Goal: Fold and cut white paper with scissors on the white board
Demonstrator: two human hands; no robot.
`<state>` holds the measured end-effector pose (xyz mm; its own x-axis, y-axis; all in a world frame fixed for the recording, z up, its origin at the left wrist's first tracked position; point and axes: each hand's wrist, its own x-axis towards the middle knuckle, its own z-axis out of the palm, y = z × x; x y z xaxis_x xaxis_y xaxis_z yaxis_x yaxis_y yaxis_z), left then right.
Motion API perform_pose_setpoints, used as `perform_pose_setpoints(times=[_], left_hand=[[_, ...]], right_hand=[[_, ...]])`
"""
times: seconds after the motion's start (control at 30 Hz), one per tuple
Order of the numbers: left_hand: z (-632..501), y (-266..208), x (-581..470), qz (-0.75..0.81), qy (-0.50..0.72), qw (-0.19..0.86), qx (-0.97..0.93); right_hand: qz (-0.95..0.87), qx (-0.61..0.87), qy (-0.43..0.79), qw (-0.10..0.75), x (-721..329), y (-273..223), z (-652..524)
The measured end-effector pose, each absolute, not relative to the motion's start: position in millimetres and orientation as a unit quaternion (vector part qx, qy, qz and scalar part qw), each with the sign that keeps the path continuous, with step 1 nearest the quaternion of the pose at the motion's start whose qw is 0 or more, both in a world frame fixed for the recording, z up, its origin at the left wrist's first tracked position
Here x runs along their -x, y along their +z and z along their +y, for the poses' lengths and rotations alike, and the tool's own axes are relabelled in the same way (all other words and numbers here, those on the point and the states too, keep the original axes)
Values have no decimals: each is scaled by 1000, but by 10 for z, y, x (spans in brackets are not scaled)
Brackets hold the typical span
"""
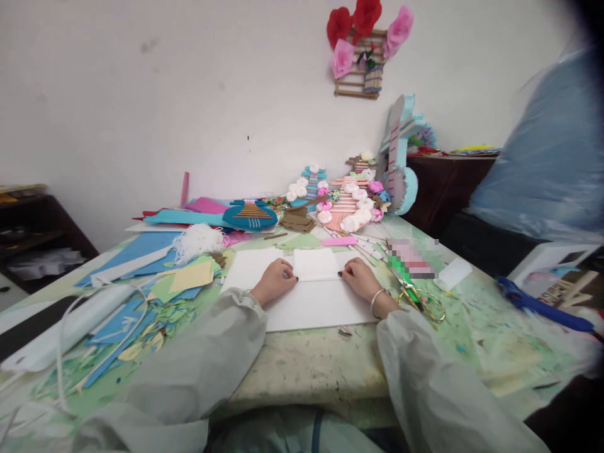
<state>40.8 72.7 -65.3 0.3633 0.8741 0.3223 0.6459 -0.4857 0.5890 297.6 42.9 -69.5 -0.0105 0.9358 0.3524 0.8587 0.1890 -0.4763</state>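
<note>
My left hand [276,281] and my right hand [362,281] are at opposite sides of a small white piece of paper [315,264], their fingers closed on its lower corners. This paper lies over a larger white sheet [321,308] in front of me. More white paper [248,267] is partly under my left hand. A bracelet circles my right wrist. Gold-handled scissors [415,291] lie just right of that wrist.
Paper scraps [174,314], a white yarn bundle [201,244] and blue sheets [141,251] cover the left side. Craft instruments decorated with flowers [346,204] stand by the wall. Thin paper sticks [368,245] lie behind my right hand; a blue tool [542,305] is far right.
</note>
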Motion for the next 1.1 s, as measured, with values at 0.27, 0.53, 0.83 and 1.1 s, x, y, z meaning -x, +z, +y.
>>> perform_pose_setpoints(times=[0.27,0.53,0.83,1.1], left_hand=[[736,-614,-432,502,295,189,-791],[646,-589,-457,444,299,147,-832],[679,-653,-443,424,294,124,-847],[665,-612,-432,432,290,139,-842]], right_hand=[[-700,658,38,277,-2943,-687,428],[-723,615,7,315,-2911,-733,406],[-774,540,-38,328,-2890,-787,425],[-778,540,-25,321,-2890,-781,419]])
